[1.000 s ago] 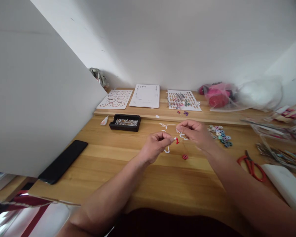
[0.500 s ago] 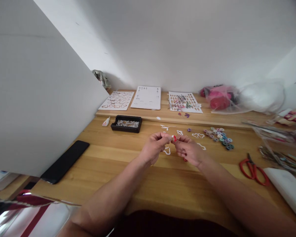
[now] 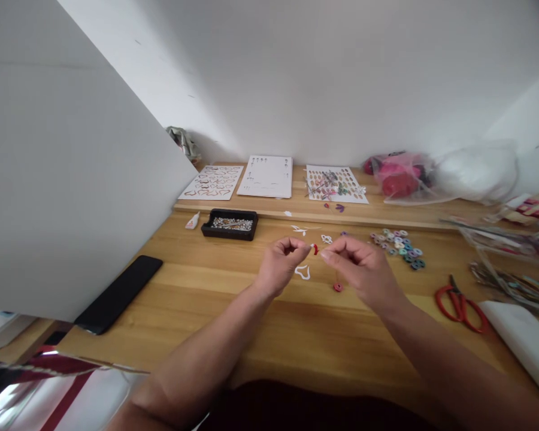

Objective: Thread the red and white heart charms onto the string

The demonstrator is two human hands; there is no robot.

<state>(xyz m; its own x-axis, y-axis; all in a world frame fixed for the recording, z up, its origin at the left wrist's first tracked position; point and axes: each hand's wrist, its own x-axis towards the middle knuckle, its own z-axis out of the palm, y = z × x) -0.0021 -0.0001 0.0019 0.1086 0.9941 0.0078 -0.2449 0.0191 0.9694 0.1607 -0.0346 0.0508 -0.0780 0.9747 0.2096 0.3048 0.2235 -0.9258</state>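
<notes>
Above the middle of a pale wooden table, seen through the head camera I watch from afar, two bare hands face each other, close but apart. Between them is a tiny red-and-white piece, raised over the tabletop. The left hand grasps its white end between thumb and forefinger, leaving the red part poking out toward the right. The right hand sits just beside that red part, its thumb and forefinger tips pinched together; anything between them is too fine for me to make out.

Below the right hand, a small red spool lies on the wood, with a thin thread rising from it toward the fingers. Near the hands lie white cut-outs: a curvy open outline just below the left fingertips, a small flower-like shape and a leafy stem farther back.

To the left I find a black tray of small beads, a little white bottle beside it, and a flat black slab nearer the person. To the right are a cluster of colored spools and, closer in, red-handled scissors beside a long white object. Along the back, three patterned sheets rest on a raised ledge.
</notes>
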